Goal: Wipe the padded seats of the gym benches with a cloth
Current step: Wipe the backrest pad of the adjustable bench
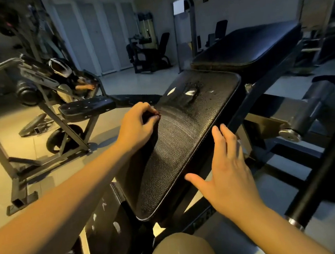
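Note:
A black padded seat (186, 137) of a gym bench lies in front of me, its leather worn and torn near the far end. My left hand (136, 126) rests at the seat's left edge with its fingers curled round a small dark cloth (151, 116), mostly hidden under the fingers. My right hand (227, 174) lies open with straight, spread fingers along the seat's right edge. Beyond the seat sits the bench's black back pad (253, 43).
Another bench with a torn black seat (86, 108) stands to the left on a metal frame. A person (68, 79) crouches behind it. A roller pad and steel bars (309, 107) jut out on the right. More machines (148, 52) stand at the far wall.

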{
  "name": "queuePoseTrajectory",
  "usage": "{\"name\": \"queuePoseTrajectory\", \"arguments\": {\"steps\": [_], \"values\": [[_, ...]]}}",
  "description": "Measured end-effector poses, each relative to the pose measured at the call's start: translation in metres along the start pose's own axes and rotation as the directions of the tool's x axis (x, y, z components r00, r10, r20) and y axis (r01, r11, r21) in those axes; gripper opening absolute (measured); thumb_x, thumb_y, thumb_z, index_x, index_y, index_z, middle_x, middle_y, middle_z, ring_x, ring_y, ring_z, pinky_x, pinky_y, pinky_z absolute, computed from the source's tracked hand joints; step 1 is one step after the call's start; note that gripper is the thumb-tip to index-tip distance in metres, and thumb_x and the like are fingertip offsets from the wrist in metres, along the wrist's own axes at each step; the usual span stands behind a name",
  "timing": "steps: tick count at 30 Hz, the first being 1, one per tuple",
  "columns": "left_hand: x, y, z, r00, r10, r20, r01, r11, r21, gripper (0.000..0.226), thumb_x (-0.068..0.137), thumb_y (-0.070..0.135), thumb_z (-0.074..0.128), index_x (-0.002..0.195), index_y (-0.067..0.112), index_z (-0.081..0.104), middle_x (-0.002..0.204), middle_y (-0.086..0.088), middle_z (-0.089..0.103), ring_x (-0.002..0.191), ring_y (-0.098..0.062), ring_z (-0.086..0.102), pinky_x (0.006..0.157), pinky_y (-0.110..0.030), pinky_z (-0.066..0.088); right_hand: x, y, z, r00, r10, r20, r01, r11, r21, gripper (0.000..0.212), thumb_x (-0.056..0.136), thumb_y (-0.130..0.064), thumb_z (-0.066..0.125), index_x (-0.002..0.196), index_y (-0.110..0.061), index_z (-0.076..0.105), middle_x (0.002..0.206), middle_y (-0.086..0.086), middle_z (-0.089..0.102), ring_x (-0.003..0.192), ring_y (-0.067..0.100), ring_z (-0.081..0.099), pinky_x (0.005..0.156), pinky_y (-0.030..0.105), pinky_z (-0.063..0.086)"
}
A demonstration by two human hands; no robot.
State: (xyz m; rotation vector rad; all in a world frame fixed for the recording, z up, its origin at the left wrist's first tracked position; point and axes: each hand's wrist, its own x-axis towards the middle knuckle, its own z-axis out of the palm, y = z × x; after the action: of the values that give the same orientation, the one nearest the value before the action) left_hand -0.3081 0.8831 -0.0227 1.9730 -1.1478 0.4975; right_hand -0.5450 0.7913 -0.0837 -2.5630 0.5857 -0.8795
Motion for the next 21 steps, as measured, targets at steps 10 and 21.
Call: {"name": "queuePoseTrajectory", "arguments": {"steps": [10,21], "values": [[-0.022,0.03,0.007,0.96,0.279,0.015,-0.277,0.956,-0.099,0.007,0.092,0.009,0.073,0.096,0.006,0.068,0.1,-0.005,0.067,0.095,-0.019,0.064,0.086,-0.042,0.052,0.001,0.004,0.001,0.999,-0.024,-0.023,0.024,1.0,-0.005,0.114,0.079,-0.066,0.069,0.159,-0.02,0.003,0.165,-0.001,0.0,0.153,0.026,0.013,0.114,0.043,0.038],[-0.042,0.074,0.003,0.888,0.438,0.138,-0.412,0.893,-0.184,0.008,0.094,0.011,0.072,0.101,0.007,0.069,0.105,-0.003,0.066,0.102,-0.017,0.064,0.088,-0.03,0.051,0.002,0.002,0.002,1.0,-0.01,-0.009,0.01,1.0,0.006,0.116,0.08,-0.062,0.072,0.158,-0.025,-0.006,0.165,-0.006,-0.009,0.154,0.023,0.005,0.116,0.042,0.034]]}}
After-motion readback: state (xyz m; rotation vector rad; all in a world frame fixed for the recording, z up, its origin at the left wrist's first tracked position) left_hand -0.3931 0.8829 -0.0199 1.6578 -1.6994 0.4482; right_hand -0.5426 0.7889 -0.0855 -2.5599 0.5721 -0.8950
